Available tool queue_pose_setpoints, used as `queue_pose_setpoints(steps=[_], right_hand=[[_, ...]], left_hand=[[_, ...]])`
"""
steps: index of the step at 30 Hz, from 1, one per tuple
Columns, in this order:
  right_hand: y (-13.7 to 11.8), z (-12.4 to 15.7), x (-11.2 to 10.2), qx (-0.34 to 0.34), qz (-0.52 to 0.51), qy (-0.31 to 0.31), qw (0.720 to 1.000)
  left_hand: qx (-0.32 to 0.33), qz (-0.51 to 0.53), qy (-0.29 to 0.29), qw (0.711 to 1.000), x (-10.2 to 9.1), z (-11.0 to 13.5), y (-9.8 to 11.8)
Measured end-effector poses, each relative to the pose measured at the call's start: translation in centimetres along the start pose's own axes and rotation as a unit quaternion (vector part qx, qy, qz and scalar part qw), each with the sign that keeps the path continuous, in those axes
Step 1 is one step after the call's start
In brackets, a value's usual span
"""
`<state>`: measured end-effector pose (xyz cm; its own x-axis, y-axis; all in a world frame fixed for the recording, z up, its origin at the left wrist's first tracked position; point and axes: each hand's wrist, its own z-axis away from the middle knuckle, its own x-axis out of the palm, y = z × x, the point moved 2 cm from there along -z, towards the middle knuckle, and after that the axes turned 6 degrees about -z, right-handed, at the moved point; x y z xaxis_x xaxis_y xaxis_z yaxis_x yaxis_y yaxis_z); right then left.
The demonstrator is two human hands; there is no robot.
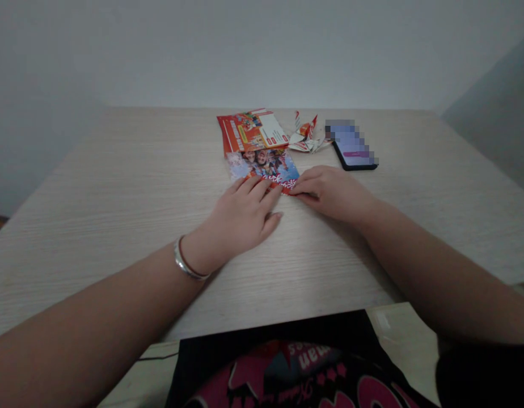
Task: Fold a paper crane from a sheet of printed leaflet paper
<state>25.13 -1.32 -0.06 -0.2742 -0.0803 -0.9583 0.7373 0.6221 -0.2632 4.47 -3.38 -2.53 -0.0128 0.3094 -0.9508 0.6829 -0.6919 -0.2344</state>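
A colourful printed leaflet (pixel 264 162) with a blue picture and a red lower edge lies on the table in front of me. My left hand (pixel 245 221) rests on its near edge, fingers stretched out flat and thumb apart. At the leaflet's near right corner, my right hand (pixel 334 192) has its thumb and fingers pinched on the red edge. Part of that edge is hidden beneath my fingers. Another leaflet (pixel 247 131), red and white, overlaps the far part of the blue one.
A folded red and white paper shape (pixel 305 139) with pointed tips stands right of the leaflets. Farther right lies a dark-edged phone (pixel 351 150), its screen lit and partly blurred. The pale wood-grain table (pixel 138 187) meets a wall (pixel 262 51) at the back.
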Motion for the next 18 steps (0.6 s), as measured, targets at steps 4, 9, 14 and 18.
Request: queue_pose_setpoints(steps=[4,9,14,18], right_hand=[[-0.11,-0.05,-0.05,-0.001,0.012,-0.001,1.000],[-0.36,-0.03,-0.15,0.003,0.019,-0.014,1.000],[-0.82,0.02,-0.18,0.014,0.032,-0.013,0.999],[-0.97,-0.05,-0.14,0.020,0.041,-0.024,0.999]], left_hand=[[-0.014,0.003,-0.020,1.000,-0.28,0.19,-0.06],[-0.015,-0.007,-0.033,0.999,-0.60,0.48,0.13],[-0.014,0.005,-0.033,0.999,-0.46,0.48,0.07],[-0.014,0.008,-0.037,0.999,-0.53,0.40,0.02]])
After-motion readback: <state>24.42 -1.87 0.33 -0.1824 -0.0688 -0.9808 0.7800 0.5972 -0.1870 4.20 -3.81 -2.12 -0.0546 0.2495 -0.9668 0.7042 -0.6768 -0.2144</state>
